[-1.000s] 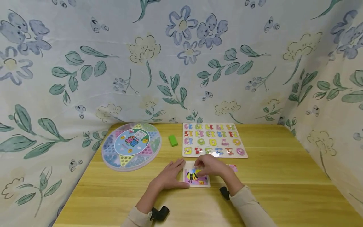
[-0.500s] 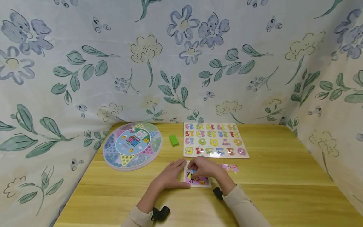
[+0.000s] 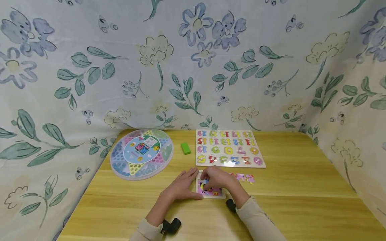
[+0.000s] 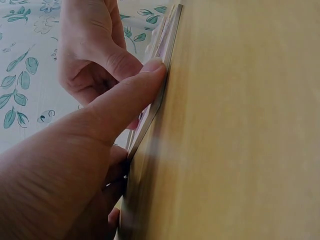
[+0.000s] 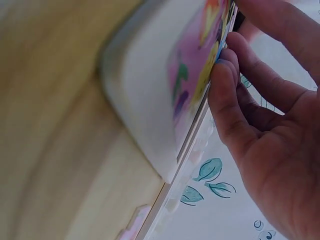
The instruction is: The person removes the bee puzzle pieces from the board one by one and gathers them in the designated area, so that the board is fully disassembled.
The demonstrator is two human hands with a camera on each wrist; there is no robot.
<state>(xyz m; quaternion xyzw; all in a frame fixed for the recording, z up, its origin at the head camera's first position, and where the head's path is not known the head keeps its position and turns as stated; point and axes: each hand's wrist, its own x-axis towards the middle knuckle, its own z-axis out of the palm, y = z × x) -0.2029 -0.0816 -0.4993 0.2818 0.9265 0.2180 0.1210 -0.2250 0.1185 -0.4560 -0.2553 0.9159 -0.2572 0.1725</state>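
Observation:
A small bee jigsaw puzzle in a pale frame (image 3: 221,196) lies on the table between both hands. My left hand (image 3: 181,188) rests along its left side, fingers fairly straight; in the left wrist view the thumb (image 4: 132,92) lies over the frame's near edge. Over the upper part of the picture my right hand (image 3: 217,178) bends its fingers and thumb down onto a puzzle piece, mostly hidden beneath them. In the right wrist view the fingertips (image 5: 222,77) touch the puzzle's surface by a blue patch. Loose pink puzzle pieces (image 3: 249,178) lie right of the frame.
A number board (image 3: 263,164) lies behind the puzzle. A green block (image 3: 185,148) and a round Chinese checkers board (image 3: 150,172) lie to the left. Floral cloth (image 3: 193,77) hangs behind the wooden table (image 3: 295,174).
My right hand has shifted left over the puzzle, uncovering more of the loose pink pieces. The left hand has stayed on the frame. The head view has shifted slightly.

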